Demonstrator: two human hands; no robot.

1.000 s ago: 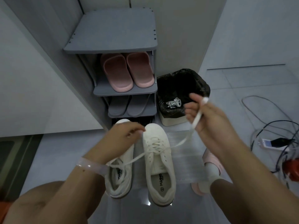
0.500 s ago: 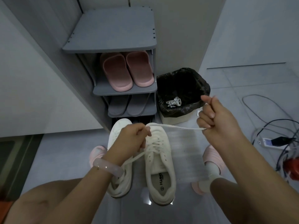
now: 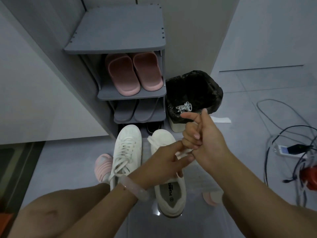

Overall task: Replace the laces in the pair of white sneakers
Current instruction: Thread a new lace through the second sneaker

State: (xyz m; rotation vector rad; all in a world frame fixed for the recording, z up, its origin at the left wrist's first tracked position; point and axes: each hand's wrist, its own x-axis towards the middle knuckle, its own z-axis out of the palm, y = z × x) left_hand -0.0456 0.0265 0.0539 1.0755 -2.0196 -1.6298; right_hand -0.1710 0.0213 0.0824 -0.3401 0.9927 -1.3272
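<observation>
Two white sneakers stand side by side on the floor, toes toward the shoe rack. The left sneaker is laced, its lace ends hanging loose. Above the right sneaker my two hands meet. My left hand pinches a white lace between finger and thumb. My right hand is closed around the same lace, thumb raised. Most of the lace is hidden behind the fingers. A bundle of old white laces lies in the black-lined bin.
A grey shoe rack holds pink slippers and grey slippers. Cables and a power strip lie at right beside a red object. My feet in pink slippers flank the sneakers. A paper strip lies by the bin.
My hands have come together over the right sneaker; the lace that was stretched between them is now bunched in my fingers. The left sneaker's top is uncovered.
</observation>
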